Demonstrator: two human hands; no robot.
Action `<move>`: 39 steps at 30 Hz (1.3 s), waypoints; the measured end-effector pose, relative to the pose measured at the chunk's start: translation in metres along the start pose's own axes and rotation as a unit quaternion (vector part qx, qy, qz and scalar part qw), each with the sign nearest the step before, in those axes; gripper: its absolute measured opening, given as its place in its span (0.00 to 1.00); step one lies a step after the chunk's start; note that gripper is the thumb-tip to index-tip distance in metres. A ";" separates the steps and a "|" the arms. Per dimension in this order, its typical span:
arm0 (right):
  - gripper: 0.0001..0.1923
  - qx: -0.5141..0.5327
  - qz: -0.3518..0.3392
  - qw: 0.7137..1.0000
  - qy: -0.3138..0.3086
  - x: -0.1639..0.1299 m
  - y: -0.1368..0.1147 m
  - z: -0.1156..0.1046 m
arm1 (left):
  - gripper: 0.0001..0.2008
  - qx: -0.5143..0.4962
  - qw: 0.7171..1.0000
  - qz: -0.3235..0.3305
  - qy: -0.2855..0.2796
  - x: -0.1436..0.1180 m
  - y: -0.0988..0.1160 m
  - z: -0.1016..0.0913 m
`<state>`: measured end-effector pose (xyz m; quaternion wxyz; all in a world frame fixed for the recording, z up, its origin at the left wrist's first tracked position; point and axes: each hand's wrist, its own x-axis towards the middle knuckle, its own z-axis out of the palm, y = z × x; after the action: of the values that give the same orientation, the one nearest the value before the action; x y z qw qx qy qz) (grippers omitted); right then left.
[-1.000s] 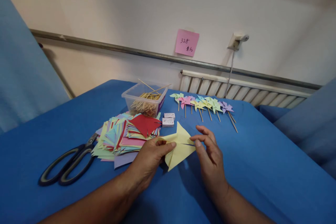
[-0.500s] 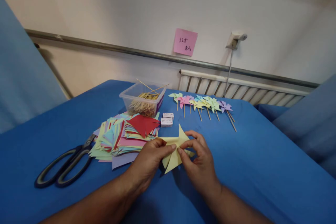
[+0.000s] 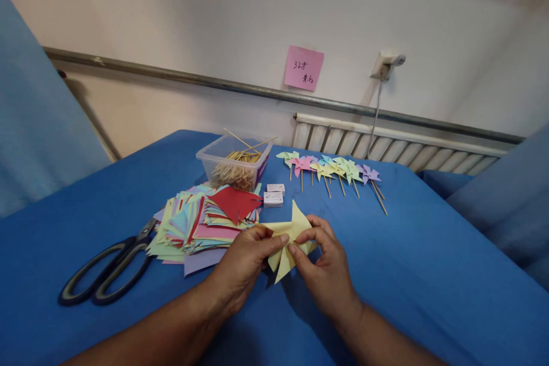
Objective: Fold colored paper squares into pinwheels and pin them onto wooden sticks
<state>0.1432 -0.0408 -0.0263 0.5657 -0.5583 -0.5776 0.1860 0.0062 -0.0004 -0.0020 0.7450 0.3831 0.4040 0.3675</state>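
Now I am holding the yellow paper piece [image 3: 288, 235] between both hands, just above the blue bench [image 3: 429, 274]. My left hand [image 3: 243, 263] is pinching its left part, and my right hand [image 3: 326, 266] is closing thumb and fingers on the middle, so both are clamped on it and almost touching. One point is standing away from me, one is hanging toward me. Left of it are lying the stack of coloured paper [image 3: 201, 222] and the scissors [image 3: 107, 271]; behind are the box of sticks [image 3: 235, 164] and finished pinwheels [image 3: 332, 170], near the wall.
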 end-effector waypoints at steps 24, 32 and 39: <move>0.04 0.013 -0.008 1.000 -0.022 -0.003 -0.008 -0.001 | 0.12 0.123 0.991 0.044 0.005 0.001 0.003 -0.002; 0.04 0.031 -0.009 0.999 -0.027 -0.002 -0.006 0.000 | 0.11 0.125 0.991 0.049 -0.007 0.001 0.002 -0.001; 0.04 0.019 0.005 0.999 -0.031 -0.002 -0.003 0.002 | 0.10 0.110 0.993 0.035 -0.016 0.000 0.002 -0.001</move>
<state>0.1400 -0.0422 -0.0254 0.5571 -0.5440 -0.5886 0.2175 0.0046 0.0012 -0.0008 0.6917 0.4822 0.4161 0.3405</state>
